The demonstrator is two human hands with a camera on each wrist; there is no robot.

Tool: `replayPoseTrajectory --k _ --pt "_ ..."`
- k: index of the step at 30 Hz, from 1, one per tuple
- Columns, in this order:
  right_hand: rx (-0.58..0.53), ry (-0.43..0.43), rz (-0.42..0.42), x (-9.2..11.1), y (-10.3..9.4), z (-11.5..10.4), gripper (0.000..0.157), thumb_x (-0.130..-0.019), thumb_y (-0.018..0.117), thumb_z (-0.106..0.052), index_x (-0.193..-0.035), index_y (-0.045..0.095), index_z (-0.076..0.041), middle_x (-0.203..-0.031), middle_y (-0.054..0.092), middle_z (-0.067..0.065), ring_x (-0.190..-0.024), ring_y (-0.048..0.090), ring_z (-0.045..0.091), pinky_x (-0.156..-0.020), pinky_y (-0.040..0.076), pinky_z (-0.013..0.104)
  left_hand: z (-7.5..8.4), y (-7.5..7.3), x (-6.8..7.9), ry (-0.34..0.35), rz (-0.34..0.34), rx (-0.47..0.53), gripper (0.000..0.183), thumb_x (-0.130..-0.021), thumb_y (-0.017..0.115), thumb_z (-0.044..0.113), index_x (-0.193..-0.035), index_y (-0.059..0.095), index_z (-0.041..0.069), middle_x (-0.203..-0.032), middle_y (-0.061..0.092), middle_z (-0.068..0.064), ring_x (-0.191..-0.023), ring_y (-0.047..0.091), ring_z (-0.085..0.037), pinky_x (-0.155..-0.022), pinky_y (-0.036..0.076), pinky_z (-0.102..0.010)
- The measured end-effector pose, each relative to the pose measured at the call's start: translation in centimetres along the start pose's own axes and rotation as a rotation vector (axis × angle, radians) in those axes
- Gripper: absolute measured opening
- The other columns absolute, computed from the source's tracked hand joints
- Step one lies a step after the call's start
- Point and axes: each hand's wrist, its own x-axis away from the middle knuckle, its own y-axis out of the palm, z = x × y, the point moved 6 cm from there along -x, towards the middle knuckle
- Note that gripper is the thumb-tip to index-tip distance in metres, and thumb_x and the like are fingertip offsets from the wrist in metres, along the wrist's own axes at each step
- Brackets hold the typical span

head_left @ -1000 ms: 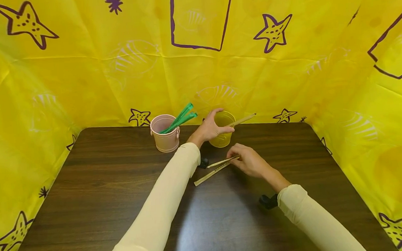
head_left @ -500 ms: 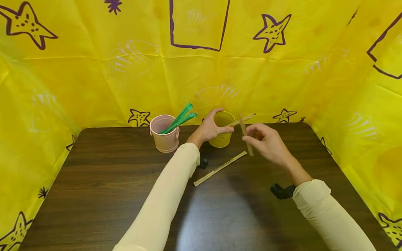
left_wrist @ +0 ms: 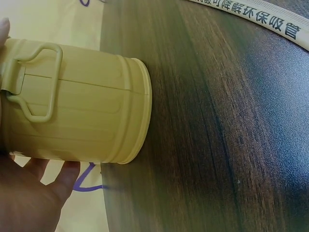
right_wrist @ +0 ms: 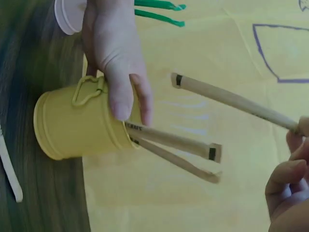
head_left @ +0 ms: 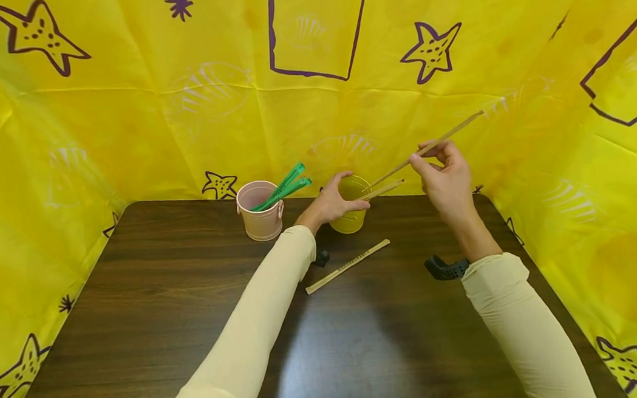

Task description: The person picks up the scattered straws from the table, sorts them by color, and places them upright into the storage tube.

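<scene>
My left hand [head_left: 332,204] grips a small yellow metal bucket [head_left: 350,222] near its rim, thumb on one side and fingers on the other. Two paper-wrapped straws [right_wrist: 171,137] lean out of this bucket in the right wrist view. Higher up, my right hand [head_left: 450,182] pinches another wrapped straw [head_left: 448,135] slantwise, its lower end close to the bucket's mouth. In the right wrist view that straw's end is apart from the bucket. One more wrapped straw [head_left: 348,267] lies on the table in front of the bucket; its printed wrapper [left_wrist: 260,17] shows in the left wrist view.
A pink bucket [head_left: 262,225] holding green-wrapped straws [head_left: 284,192] stands left of the yellow one. Both buckets are near the back edge of the dark wooden table [head_left: 166,306]. Yellow printed sheeting [head_left: 145,136] encloses the back and sides.
My right hand has picked one wrapped straw off the table, then raised it up and right and turned it toward the yellow bucket. My left hand and both buckets stay put.
</scene>
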Motion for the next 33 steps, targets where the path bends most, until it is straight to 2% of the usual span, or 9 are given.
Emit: replayPoseTrajectory --k 3,6,8,13,16,20,24,31,33 --pt "0.061 0.03 0.061 -1.1 0.3 0.7 0.021 -0.093 0.075 -0.018 -0.109 0.063 -0.013 -0.092 0.064 -0.008 -0.057 0.048 0.005 -0.05 0.035 0.019 0.0 -0.1 0.0 0.002 0.0 0.001 0.097 -0.083 0.082 0.052 -0.16 0.027 0.029 -0.171 0.02 -0.007 -0.157 0.022 -0.034 -0.123 0.029 -0.057" --pt "0.183 0.049 0.082 -2.2 0.9 1.5 0.019 -0.092 0.076 -0.02 -0.106 0.065 -0.012 -0.094 0.066 -0.011 -0.08 0.057 0.007 -0.062 0.039 0.021 0.1 -0.2 0.0 0.003 0.0 -0.003 0.097 -0.083 0.082 0.053 -0.16 0.027 0.03 -0.17 0.021 -0.007 -0.157 0.023 -0.034 -0.123 0.03 -0.057" --pt "0.267 0.066 0.044 -2.8 1.6 2.1 0.023 -0.093 0.076 -0.022 -0.108 0.066 -0.008 -0.097 0.066 -0.01 -0.094 0.058 0.008 -0.07 0.041 0.022 0.1 -0.3 0.0 0.002 0.007 -0.001 0.097 -0.082 0.082 0.053 -0.16 0.028 0.03 -0.17 0.022 -0.007 -0.157 0.024 -0.034 -0.122 0.03 -0.057" --pt "0.427 0.125 -0.092 -3.7 3.3 4.0 0.031 -0.093 0.075 -0.025 -0.114 0.066 -0.004 -0.101 0.07 0.003 -0.101 0.057 0.015 -0.073 0.044 0.026 0.0 -0.3 0.0 -0.005 0.01 0.009 0.098 -0.081 0.082 0.055 -0.159 0.028 0.031 -0.17 0.021 -0.006 -0.157 0.024 -0.033 -0.123 0.029 -0.057" --pt "0.495 0.129 -0.119 -3.7 3.9 4.6 0.029 -0.093 0.075 -0.024 -0.113 0.067 -0.005 -0.106 0.071 0.012 -0.102 0.059 0.023 -0.07 0.044 0.027 0.0 -0.2 0.0 -0.003 0.001 0.005 0.099 -0.081 0.082 0.056 -0.16 0.028 0.03 -0.17 0.021 -0.006 -0.157 0.023 -0.032 -0.124 0.029 -0.055" --pt "0.526 0.104 -0.132 -3.7 4.4 4.6 0.028 -0.092 0.075 -0.021 -0.113 0.068 -0.003 -0.112 0.072 0.021 -0.11 0.062 0.031 -0.073 0.044 0.028 0.0 -0.1 0.1 0.003 0.007 -0.005 0.097 -0.083 0.081 0.054 -0.16 0.028 0.029 -0.17 0.023 -0.007 -0.157 0.024 -0.033 -0.124 0.029 -0.056" --pt "0.531 0.083 -0.142 -3.6 4.7 4.4 0.029 -0.092 0.076 -0.019 -0.112 0.067 -0.001 -0.117 0.072 0.022 -0.117 0.063 0.033 -0.081 0.046 0.031 0.0 -0.1 0.1 0.005 0.013 -0.009 0.096 -0.083 0.081 0.052 -0.16 0.028 0.028 -0.17 0.023 -0.007 -0.156 0.025 -0.034 -0.123 0.029 -0.057" --pt "0.541 0.116 -0.173 -3.3 4.4 4.2 0.046 -0.095 0.074 -0.027 -0.135 0.061 -0.006 -0.125 0.071 0.016 -0.101 0.067 0.027 -0.072 0.046 0.023 0.1 0.0 0.2 0.008 0.024 -0.029 0.097 -0.082 0.082 0.054 -0.159 0.028 0.029 -0.169 0.025 -0.008 -0.156 0.027 -0.034 -0.124 0.029 -0.057" --pt "0.526 0.151 -0.173 -3.1 4.0 4.1 0.05 -0.096 0.072 -0.031 -0.138 0.058 -0.008 -0.13 0.069 0.014 -0.109 0.068 0.03 -0.078 0.048 0.025 0.2 -0.1 0.3 0.006 0.026 -0.026 0.097 -0.082 0.082 0.055 -0.159 0.028 0.029 -0.169 0.025 -0.008 -0.156 0.027 -0.034 -0.124 0.029 -0.057"
